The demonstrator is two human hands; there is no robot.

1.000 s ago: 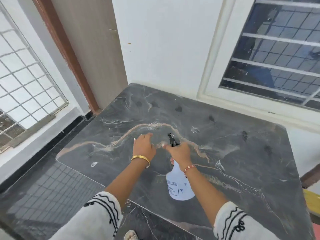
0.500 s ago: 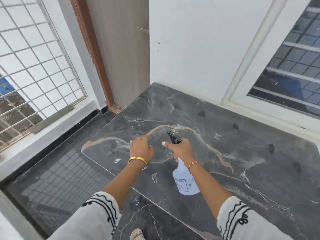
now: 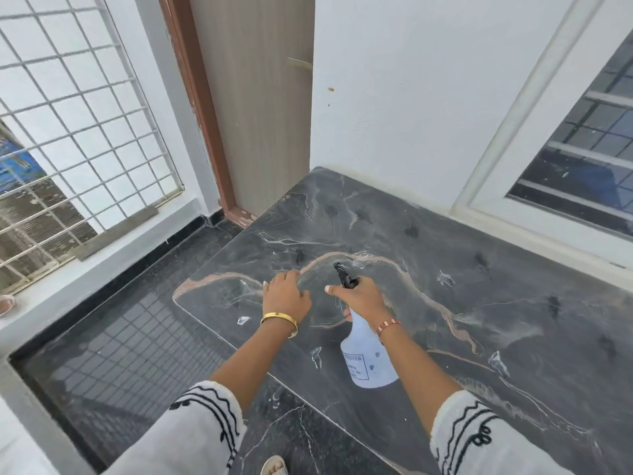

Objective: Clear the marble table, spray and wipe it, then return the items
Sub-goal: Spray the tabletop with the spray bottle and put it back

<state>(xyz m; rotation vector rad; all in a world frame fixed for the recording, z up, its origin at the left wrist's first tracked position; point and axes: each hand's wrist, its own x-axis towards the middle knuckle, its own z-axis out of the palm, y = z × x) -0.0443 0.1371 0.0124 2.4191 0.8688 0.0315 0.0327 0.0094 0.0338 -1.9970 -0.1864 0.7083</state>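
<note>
white sleeves (image 3: 202, 430) (black trim), gold bangle (image 3: 279, 318)

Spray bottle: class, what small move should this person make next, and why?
Probably squeeze the trigger. The right hand already grips the spray bottle with its nozzle aimed over the marble table, which bears pale smudges. The left hand lies flat on the marble near the nozzle, so it might shift aside first.
</note>
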